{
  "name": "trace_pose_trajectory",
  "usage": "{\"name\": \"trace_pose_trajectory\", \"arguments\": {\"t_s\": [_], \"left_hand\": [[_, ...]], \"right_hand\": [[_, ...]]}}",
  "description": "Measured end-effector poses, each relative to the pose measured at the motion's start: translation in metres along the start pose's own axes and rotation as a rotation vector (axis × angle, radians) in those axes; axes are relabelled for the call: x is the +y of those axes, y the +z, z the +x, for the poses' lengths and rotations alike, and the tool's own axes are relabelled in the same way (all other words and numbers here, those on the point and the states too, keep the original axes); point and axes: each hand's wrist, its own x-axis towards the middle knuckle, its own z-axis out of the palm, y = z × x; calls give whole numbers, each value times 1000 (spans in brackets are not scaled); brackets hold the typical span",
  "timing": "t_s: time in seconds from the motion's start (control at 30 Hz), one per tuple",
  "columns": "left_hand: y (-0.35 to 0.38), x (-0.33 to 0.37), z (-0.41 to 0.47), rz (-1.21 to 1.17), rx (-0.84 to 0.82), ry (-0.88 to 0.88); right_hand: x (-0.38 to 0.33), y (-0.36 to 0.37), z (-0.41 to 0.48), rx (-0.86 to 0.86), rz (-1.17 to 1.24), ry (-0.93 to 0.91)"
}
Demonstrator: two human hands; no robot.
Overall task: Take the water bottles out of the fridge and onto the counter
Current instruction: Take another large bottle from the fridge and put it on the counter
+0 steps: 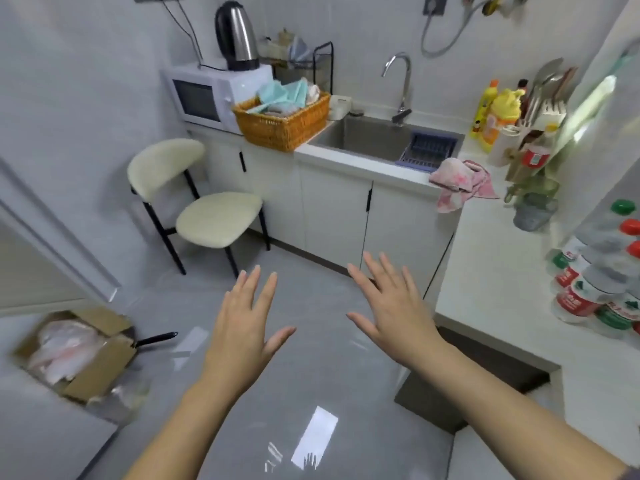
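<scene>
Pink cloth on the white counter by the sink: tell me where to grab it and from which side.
Pinch the corner of the pink cloth that hangs over the front edge of the white counter, coming from the front, below that edge. That free flap offers both faces; the rest lies bunched on top.

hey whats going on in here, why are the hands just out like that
A person stands in a small kitchen with the left hand and right hand held out over the floor, fingers spread, holding nothing. A cluster of water bottles with red and green caps already sits on the white counter at the right. No fridge is clearly in view.
</scene>
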Motion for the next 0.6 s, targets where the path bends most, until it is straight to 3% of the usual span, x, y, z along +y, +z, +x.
{"name": "trace_pose_trajectory", "arguments": {"t_s": [0.6], "left_hand": [[-145, -254, -218, 79, 149, -319]], "right_hand": [[-373, 18, 40, 52, 104, -432]]}}
